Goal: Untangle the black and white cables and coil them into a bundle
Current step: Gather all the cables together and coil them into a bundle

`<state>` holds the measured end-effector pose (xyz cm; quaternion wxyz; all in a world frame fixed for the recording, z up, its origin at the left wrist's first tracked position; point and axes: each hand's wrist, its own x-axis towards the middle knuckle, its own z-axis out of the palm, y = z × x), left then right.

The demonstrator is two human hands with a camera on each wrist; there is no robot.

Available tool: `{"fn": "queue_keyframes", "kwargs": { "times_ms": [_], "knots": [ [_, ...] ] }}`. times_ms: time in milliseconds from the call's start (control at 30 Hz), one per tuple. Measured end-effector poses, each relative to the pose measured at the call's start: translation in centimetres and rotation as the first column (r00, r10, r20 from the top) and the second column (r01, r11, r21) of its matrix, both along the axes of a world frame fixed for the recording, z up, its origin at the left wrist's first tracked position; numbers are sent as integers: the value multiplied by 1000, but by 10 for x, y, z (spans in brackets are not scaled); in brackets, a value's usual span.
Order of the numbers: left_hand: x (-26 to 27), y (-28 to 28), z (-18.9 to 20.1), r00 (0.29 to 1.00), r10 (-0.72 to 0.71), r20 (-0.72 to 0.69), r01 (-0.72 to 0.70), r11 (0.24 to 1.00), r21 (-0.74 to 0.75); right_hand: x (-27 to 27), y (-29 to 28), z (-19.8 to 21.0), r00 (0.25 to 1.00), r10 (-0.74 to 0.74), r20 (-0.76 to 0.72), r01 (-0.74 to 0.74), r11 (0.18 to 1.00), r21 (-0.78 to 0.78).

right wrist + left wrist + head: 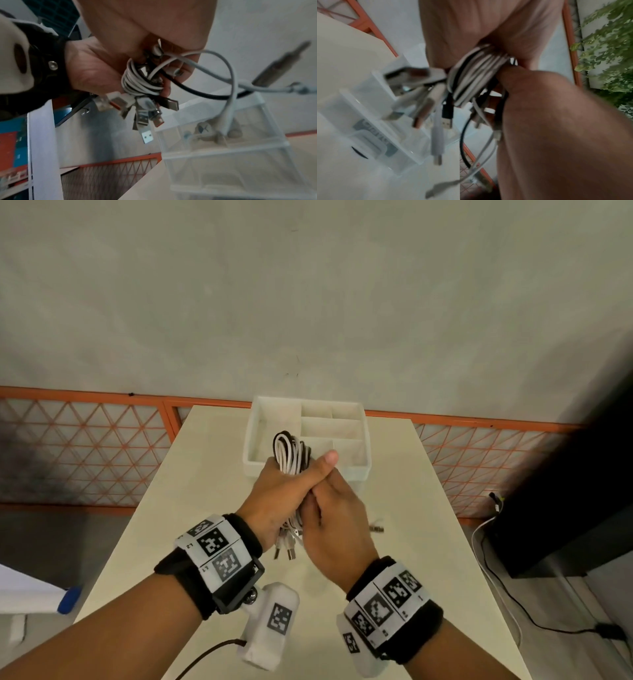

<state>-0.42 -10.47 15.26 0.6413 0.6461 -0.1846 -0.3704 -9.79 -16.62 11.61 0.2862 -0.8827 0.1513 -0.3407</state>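
Observation:
A coil of black and white cables [291,455] is held upright above the table in front of a white box. My left hand [284,494] grips the coil around its middle, thumb across the front. My right hand [337,525] presses against it from the right, its fingers curled round the lower strands. In the left wrist view, white turns are wrapped round the bundle [476,79], and several USB plugs [436,108] hang below it. The right wrist view shows the same wrapped bundle [137,81], the plugs [145,112], and a loose white cable loop [229,81] with a black strand [197,93] trailing right.
A white compartment box [253,440] stands at the far end of the beige table [205,508], right behind the hands. An orange lattice fence [85,450] runs behind the table. A dark cabinet [582,491] and floor cables [507,594] lie to the right.

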Motion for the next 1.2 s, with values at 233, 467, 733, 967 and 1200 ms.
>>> {"fn": "queue_keyframes", "kwargs": {
  "times_ms": [233, 467, 733, 967, 1200],
  "knots": [
    [4, 4, 6, 972, 159, -176, -182, 975, -126, -13, -1, -9, 964, 187, -188, -179, 982, 59],
    [3, 10, 11, 997, 82, -12, -82, 987, -140, -13, 1, -3, 961, 189, -203, -189, 982, 16],
    [21, 33, 10, 993, -92, 74, 94, 995, -24, -23, -43, 58, 992, 95, -86, -95, 995, 7],
    [3, 32, 18, 892, -345, 294, 335, 938, 84, -4, -27, 60, 943, 323, -79, -328, 943, -58],
    [2, 32, 20, 862, -321, 391, 327, 944, 55, -8, -17, 61, 984, 179, 4, -179, 982, 56]
  ]
}}
